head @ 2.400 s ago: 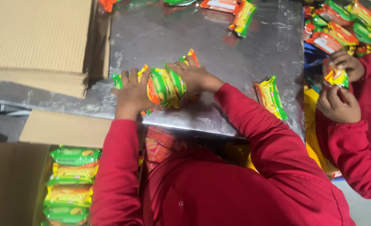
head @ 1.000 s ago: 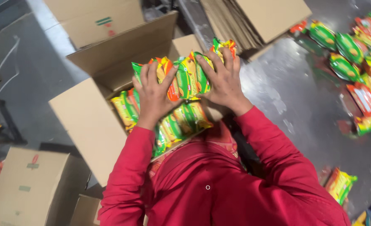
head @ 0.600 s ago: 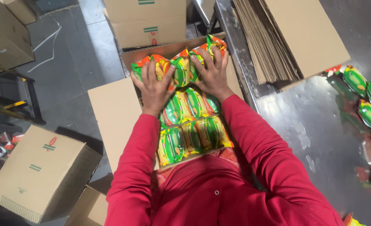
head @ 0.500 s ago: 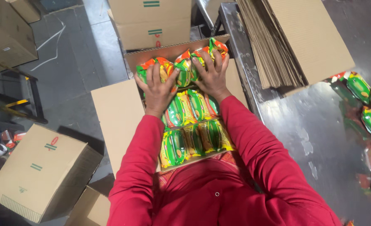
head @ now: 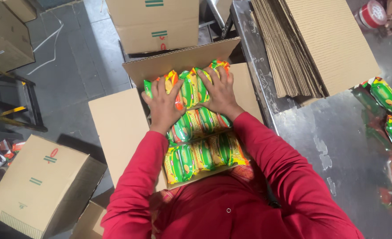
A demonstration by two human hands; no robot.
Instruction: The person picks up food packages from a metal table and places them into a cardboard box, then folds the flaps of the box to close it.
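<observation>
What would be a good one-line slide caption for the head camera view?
Both hands, left hand and right hand, press a row of green-and-yellow snack packets into an open cardboard box beside a steel table.

Two hands, the left hand (head: 164, 106) and the right hand (head: 219, 93), press one row of packets (head: 191, 84). One open carton (head: 121, 128) holds three rows. Four closed cartons (head: 154, 22) stand around. One stack of flat cardboard (head: 320, 44) lies on the worktop (head: 337, 150).
</observation>
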